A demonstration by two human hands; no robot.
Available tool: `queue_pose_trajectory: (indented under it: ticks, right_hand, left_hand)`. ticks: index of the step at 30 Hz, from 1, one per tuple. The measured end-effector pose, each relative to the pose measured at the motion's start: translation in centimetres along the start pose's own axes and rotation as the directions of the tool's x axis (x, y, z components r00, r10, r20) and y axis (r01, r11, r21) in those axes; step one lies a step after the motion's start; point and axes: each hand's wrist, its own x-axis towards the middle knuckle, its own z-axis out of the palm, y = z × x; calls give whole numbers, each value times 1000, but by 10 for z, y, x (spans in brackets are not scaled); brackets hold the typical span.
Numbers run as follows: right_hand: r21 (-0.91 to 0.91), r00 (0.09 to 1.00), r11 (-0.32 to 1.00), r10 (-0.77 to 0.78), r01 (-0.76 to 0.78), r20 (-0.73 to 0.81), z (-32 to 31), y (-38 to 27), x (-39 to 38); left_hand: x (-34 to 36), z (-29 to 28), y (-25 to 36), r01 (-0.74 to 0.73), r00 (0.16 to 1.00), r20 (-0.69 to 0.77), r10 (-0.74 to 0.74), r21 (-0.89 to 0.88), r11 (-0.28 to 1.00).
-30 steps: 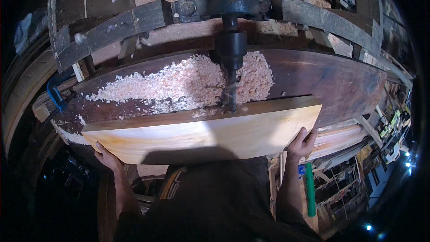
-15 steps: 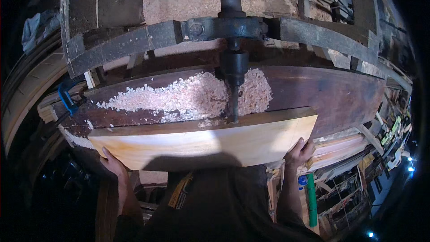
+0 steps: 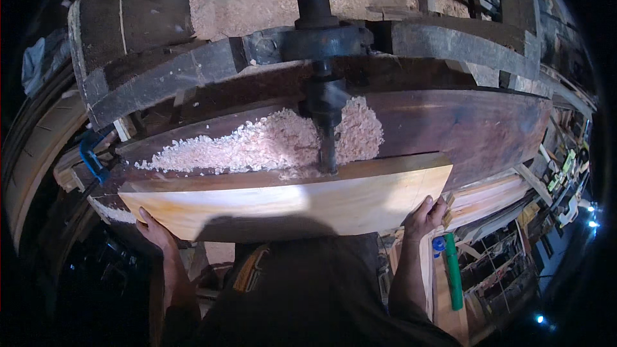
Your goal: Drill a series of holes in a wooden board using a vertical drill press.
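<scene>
I hold a pale wooden board [image 3: 270, 202] by both ends, its narrow upper edge under the bit of a dark metal drilling spindle [image 3: 324, 99]. My left hand [image 3: 154, 228] grips the board's left end, and my right hand [image 3: 424, 218] grips the right end, fingers wrapped round it. The bit [image 3: 328, 148] reaches down to the board's top edge; whether it is in the wood I cannot tell. The board rests against a long dark reddish wooden table [image 3: 469, 128], where a pile of pale shavings [image 3: 225, 148] spreads around the spindle.
A weathered wooden crossbeam [image 3: 450, 45] with a metal bearing block [image 3: 328, 45] spans the machine. A blue clamp [image 3: 93, 160] is at the table's left. Stacked planks [image 3: 488, 199] and a green cylinder [image 3: 453, 276] lie at the right, more timber [image 3: 48, 154] at the left.
The view shifts slightly as the head moves. The board stays in both hands with its edge at the bit, with little visible movement against the table.
</scene>
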Motion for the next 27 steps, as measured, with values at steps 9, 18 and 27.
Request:
queue_pose_trajectory:
  ticks: [9,18,27]
  right_hand:
    - [58,999,997,46,-46,-10,6,-10,6]
    - [99,997,993,59,-65,54,10,-20,16]
    - [59,996,995,80,-81,25,12,-19,20]
  left_hand:
    - [-2,3,5,25,1000,10,-24,-87,996]
    - [5,4,5,8,1000,9,-7,-92,996]
    - [8,9,11,7,999,-40,-11,-104,995]
